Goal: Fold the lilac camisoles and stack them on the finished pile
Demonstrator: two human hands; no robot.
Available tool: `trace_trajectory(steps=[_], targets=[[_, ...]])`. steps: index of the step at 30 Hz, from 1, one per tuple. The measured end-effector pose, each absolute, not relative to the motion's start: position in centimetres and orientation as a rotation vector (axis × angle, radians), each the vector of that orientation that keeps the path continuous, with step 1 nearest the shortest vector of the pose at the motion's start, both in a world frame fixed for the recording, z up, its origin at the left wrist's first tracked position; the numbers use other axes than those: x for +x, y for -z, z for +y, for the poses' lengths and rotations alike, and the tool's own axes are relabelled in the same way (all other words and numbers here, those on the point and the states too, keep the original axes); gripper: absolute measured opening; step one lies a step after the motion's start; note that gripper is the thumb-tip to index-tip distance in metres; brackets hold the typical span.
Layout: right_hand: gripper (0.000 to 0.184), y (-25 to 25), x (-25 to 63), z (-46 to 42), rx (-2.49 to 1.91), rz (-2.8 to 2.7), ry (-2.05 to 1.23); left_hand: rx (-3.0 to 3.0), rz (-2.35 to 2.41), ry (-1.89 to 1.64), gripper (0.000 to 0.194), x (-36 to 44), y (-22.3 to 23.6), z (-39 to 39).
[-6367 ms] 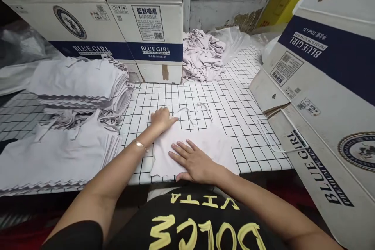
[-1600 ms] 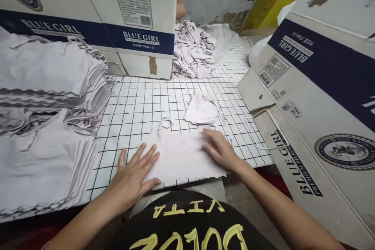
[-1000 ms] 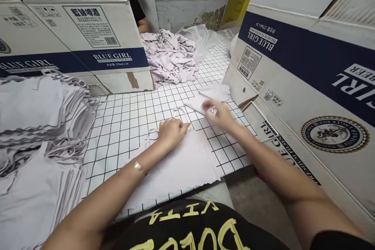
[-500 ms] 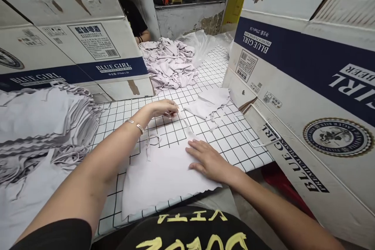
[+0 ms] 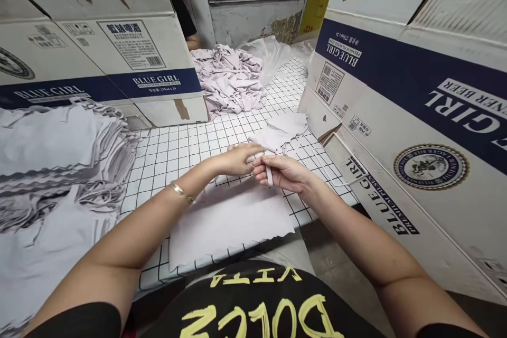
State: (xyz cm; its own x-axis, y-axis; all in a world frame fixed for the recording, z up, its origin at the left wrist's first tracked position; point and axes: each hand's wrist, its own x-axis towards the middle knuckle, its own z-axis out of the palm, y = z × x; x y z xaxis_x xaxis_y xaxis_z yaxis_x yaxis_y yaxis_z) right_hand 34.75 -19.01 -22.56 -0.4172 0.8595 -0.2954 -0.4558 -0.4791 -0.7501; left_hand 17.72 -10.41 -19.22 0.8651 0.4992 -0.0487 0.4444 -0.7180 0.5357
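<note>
While both hands meet over the gridded bench (image 5: 186, 148), the right hand (image 5: 287, 173) has its grip pinched on a narrow white strap (image 5: 269, 174), which droops from between thumb and fingers. The left hand (image 5: 237, 158) is curled at the same spot, fingertips touching the strap's upper end; I cannot tell whether it truly grasps the strap or only steadies it. The strap belongs to the flat pale garment (image 5: 229, 222), which lies on the near edge of the bench with its scalloped hem hanging slightly past the rim, just before the person's black shirt.

The likeliest trouble is the garment itself: nothing presses it down now, so a tug on the strap could drag the body crooked, wrinkle it, or slide it off the near edge. The strap is thin and limp, so it may twist in the pinch or slip out. A second small piece of cloth (image 5: 279, 132) lies just beyond the hands, near enough for its loose straps to get caught up. The wire hanger (image 5: 336, 163) leaning by the cardboard box (image 5: 396, 116) on the right sits close to the right wrist and could snag. The stacked garments (image 5: 59, 153) on the left are well apart.
</note>
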Motion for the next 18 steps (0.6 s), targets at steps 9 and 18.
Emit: trace_trajectory(steps=[9, 18], targets=[[0.035, 19.3, 38.5, -24.9, -1.36, -1.547, -1.809, 2.316, 0.957, -0.249, 0.027, 20.3, 25.1, -8.7], [0.036, 22.5, 38.3, -22.6, -1.347, -1.058, -1.708, 2.258, 1.269, -0.427, 0.015, 15.4, 23.3, -15.7]])
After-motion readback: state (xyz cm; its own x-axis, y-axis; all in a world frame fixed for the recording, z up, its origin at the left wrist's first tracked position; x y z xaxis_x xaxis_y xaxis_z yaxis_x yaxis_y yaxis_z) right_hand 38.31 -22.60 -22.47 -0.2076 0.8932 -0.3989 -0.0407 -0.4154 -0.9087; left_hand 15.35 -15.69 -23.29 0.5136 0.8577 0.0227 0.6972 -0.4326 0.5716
